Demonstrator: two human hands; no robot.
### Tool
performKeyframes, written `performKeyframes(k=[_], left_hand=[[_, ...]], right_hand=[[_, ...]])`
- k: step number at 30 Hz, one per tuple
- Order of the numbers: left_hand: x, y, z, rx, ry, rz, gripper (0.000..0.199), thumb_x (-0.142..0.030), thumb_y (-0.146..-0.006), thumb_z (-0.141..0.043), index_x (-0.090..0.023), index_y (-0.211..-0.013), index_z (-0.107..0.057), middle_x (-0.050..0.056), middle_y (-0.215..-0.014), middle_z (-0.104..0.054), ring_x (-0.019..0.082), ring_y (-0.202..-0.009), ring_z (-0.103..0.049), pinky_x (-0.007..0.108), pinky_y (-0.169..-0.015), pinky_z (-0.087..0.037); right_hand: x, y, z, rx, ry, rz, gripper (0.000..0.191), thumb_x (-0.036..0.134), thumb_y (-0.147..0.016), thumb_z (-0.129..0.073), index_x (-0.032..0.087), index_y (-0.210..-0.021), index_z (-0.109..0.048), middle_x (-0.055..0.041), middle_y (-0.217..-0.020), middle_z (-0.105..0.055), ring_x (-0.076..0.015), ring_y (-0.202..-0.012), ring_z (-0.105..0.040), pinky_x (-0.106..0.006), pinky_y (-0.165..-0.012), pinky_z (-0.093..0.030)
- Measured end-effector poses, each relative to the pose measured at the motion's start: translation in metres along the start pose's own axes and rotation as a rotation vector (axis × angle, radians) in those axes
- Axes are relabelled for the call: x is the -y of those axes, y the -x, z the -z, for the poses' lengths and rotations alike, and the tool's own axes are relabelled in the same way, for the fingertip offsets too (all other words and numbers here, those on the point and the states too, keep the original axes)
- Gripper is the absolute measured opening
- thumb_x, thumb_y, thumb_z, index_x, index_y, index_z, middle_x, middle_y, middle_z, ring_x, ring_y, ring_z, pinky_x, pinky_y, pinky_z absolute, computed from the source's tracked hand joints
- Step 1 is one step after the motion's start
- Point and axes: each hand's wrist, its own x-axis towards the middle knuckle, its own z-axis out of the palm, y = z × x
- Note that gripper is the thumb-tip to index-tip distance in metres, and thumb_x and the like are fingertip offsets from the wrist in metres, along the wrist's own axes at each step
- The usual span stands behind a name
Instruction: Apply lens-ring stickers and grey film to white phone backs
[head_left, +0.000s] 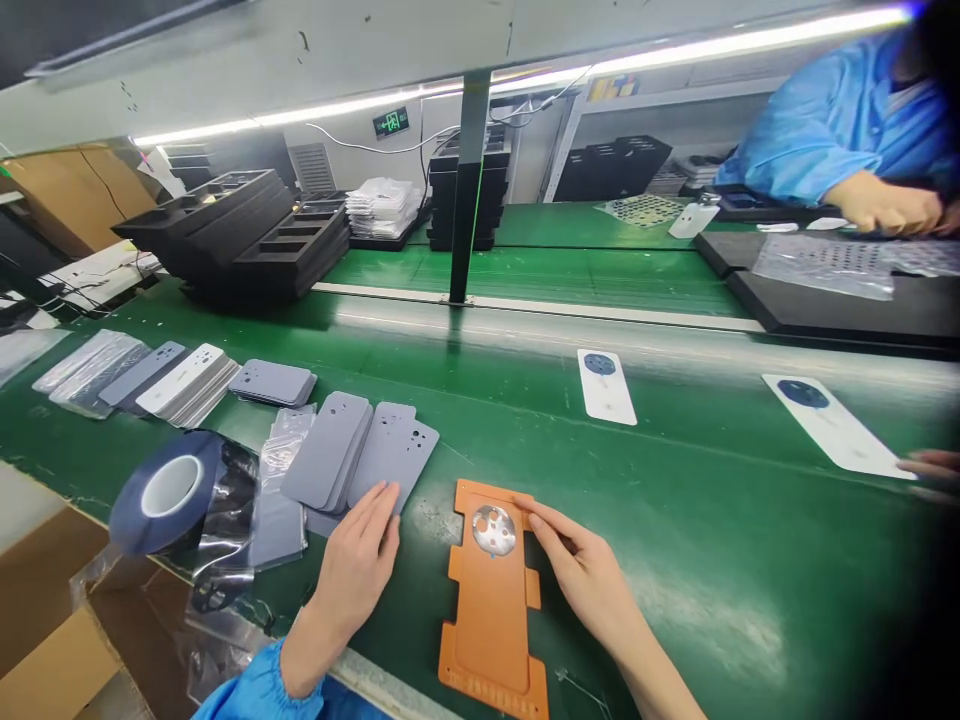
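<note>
While the left hand (352,570) rested unclenched, fingertips on the grey panels (386,450), the right hand (581,565) touched the upper-right corner of the orange fixture (491,610), its grip unclear; the fixture lay between both hands on the counter (720,530).

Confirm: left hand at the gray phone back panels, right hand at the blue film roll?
No: the right hand is at the upper right corner of the orange fixture, as the head view shows. The left hand is at the gray phone back panels.
</note>
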Motion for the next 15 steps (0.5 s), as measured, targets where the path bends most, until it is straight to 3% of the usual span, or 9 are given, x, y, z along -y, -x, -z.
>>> performKeyframes(k=[4,7,10,13,15], left_hand=[[0.003,0.000,0.001,0.032,-0.049,0.021,0.052,-0.017,-0.099,-0.054,-0.015,-0.151,-0.048,0.016,-0.149,-0.058,0.034,-0.138,-0.056,0.051,-0.105,-0.058],[0.005,0.001,0.004,-0.002,-0.037,-0.021,0.050,-0.006,-0.097,-0.048,-0.016,-0.146,-0.054,0.014,-0.143,-0.064,0.030,-0.135,-0.060,0.047,-0.102,-0.060],[0.002,-0.001,0.009,-0.144,0.031,-0.070,0.051,0.003,-0.095,-0.047,-0.018,-0.140,-0.059,0.011,-0.132,-0.071,0.025,-0.129,-0.064,0.041,-0.102,-0.060],[-0.010,-0.006,0.017,-0.230,0.112,-0.136,0.050,0.007,-0.093,-0.051,-0.016,-0.136,-0.062,0.012,-0.126,-0.074,0.025,-0.130,-0.064,0.041,-0.103,-0.058],[-0.025,-0.007,0.023,-0.233,0.138,-0.197,0.046,0.007,-0.092,-0.053,-0.013,-0.131,-0.064,0.013,-0.123,-0.076,0.026,-0.132,-0.062,0.041,-0.105,-0.056]], right_hand=[[0.004,0.000,-0.001,-0.017,-0.037,-0.004,0.047,0.055,-0.093,-0.054,0.024,-0.121,-0.078,-0.0074,-0.134,-0.073,-0.0319,-0.128,-0.064,-0.043,-0.103,-0.053],[0.006,0.000,-0.002,-0.043,-0.065,-0.004,0.046,0.056,-0.091,-0.059,0.025,-0.117,-0.079,-0.0079,-0.131,-0.075,-0.0326,-0.124,-0.066,-0.044,-0.101,-0.055],[0.009,0.003,-0.005,-0.081,-0.146,-0.007,0.048,0.059,-0.088,-0.064,0.022,-0.114,-0.081,-0.0104,-0.120,-0.079,-0.0313,-0.111,-0.072,-0.043,-0.097,-0.057],[0.015,0.010,-0.014,-0.027,-0.322,0.001,0.063,0.062,-0.088,-0.067,0.018,-0.133,-0.070,-0.0126,-0.106,-0.081,-0.0252,-0.082,-0.075,-0.040,-0.079,-0.062],[0.022,0.015,-0.021,0.030,-0.472,0.023,0.074,0.060,-0.088,-0.070,0.020,-0.148,-0.056,-0.0133,-0.114,-0.079,-0.0234,-0.082,-0.076,-0.038,-0.076,-0.062]])
